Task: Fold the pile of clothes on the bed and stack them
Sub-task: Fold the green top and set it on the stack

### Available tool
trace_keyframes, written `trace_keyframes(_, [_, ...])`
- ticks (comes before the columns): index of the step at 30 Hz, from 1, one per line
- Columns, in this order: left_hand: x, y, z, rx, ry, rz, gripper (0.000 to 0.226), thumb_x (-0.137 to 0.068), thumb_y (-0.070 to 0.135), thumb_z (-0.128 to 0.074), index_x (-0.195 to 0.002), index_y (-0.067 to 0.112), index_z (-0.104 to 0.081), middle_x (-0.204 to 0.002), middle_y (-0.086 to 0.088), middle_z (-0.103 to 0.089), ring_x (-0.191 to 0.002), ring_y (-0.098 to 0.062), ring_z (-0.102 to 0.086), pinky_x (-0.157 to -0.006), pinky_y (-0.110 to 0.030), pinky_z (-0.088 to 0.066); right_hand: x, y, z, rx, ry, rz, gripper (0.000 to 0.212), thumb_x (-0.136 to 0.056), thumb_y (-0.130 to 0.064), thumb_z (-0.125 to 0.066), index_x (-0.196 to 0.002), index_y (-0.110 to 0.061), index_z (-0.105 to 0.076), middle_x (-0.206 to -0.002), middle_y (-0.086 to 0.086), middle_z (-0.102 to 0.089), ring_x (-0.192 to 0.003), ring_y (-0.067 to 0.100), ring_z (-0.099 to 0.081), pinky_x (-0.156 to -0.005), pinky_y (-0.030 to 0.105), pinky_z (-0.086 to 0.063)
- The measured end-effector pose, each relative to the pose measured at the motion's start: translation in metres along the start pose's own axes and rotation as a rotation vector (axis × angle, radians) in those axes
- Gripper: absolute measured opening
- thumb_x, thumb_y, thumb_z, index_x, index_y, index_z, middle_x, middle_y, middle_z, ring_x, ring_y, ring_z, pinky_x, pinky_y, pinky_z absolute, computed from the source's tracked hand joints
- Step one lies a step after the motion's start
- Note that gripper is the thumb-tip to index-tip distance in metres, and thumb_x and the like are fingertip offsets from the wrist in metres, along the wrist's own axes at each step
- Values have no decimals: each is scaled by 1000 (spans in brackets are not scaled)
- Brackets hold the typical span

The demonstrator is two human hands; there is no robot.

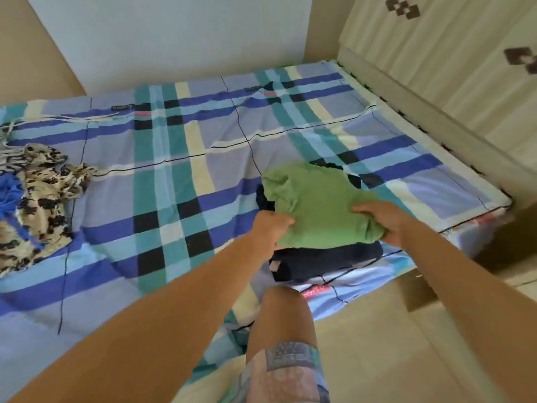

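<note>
We note left hand (271, 228) and right hand (383, 222) gripping the folded green garment (319, 205) atop the navy stack (328, 261); next, we judge: release, fetch patterned pile (43, 193).

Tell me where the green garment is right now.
In the head view, the green garment lies right of centre atop the dark navy clothes near the bed edge, left hand and right hand gripping it.

Cream grooved panel (453, 71) at right bearing 2 brown diamond motifs (402, 8); pale wall (174, 33) at rear; beige tiled floor (377, 344).
</note>
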State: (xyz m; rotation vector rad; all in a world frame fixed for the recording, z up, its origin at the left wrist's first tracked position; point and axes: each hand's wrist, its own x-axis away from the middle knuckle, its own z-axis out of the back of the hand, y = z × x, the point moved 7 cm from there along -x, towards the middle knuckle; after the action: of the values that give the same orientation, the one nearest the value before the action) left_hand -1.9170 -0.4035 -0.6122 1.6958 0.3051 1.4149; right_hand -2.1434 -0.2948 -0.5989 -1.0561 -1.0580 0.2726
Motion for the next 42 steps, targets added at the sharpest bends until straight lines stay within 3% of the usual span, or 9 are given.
trace_keyframes(2, [-13, -29, 3, -100, 63, 21, 44, -84, 12, -70, -124, 0, -58, -119, -18, -66, -108, -35, -65, -93, -48, -55, -7, 40, 12, 106, 86, -83, 48, -88, -7, -69, -133, 1, -54, -106, 17, -68, -87, 30, -68, -83, 43, -57])
trace_keyframes(5, [-12, -13, 11, -314, 183, -150, 48, -81, 24, -67, -121, 8, -47, -115, -7, -60, -108, -28, -59, -84, -37, -49, -14, 39, 26, 218, 282, 10, 63, -83, -12, -74, -139, -9, -44, -124, 17, -60, -104, 34, -64, -88, 44, -55])
trace_keyframes(8, [17, 53, 11, -707, 506, -752, 61, -75, 30, -63, -130, 16, -41, -127, -4, -48, -120, -28, -43, -94, -44, -41, -3, -13, 21, 426, 534, 397, 62, -85, -13, -63, -142, -15, -39, -133, 13, -49, -113, 29, -55, -92, 40, -48])
trace_keyframes(11, [36, 77, -40, -1008, 313, -1199, 71, -79, 29, -64, -145, 16, -40, -152, -6, -35, -142, -31, -29, -111, -47, -33, 7, -50, -29, 543, 405, 791, 62, -87, -14, -52, -148, -12, -38, -144, 13, -40, -131, 29, -43, -104, 39, -39])
trace_keyframes(13, [22, 59, -65, -1262, 119, -1170, 79, -89, 43, -59, -154, 16, -26, -165, -6, -16, -153, -27, -7, -121, -50, -17, 2, -44, -64, 753, 243, 869, 61, -93, -22, -43, -153, -14, -34, -157, 15, -30, -145, 31, -29, -117, 47, -28])
trace_keyframes(16, [-18, 20, -57, -1461, 25, -890, 100, -89, 70, -46, -159, 14, -3, -167, -3, 6, -153, -21, 13, -123, -51, 0, -31, 4, -74, 1145, 144, 674, 57, -105, -44, -26, -159, -30, -14, -168, 3, -1, -154, 25, 2, -123, 52, -4])
trace_keyframes(18, [-35, 0, -46, -1464, -12, -765, 109, -83, 80, -43, -159, 18, 6, -166, 0, 15, -152, -20, 19, -123, -52, 4, -48, 32, -64, 1252, 145, 579, 63, -101, -56, -18, -159, -35, -4, -167, -5, 7, -154, 22, 9, -123, 52, 2])
trace_keyframes(24, [-51, -7, -48, -1428, -54, -704, 118, -76, 86, -44, -157, 23, 14, -165, 3, 21, -150, -21, 24, -123, -53, 2, -69, 40, -59, 1249, 162, 578, 77, -88, -71, 2, -158, -39, 0, -167, -10, 8, -154, 20, 9, -122, 53, 5])
trace_keyframes(42, [-100, -15, -50, -1363, -150, -561, 128, -68, 88, -52, -156, 27, 19, -163, 7, 27, -150, -23, 24, -123, -55, -6, -105, 47, -63, 1221, 227, 590, 68, -94, -69, -8, -156, -44, -1, -166, -15, 5, -154, 15, 5, -124, 48, 0])
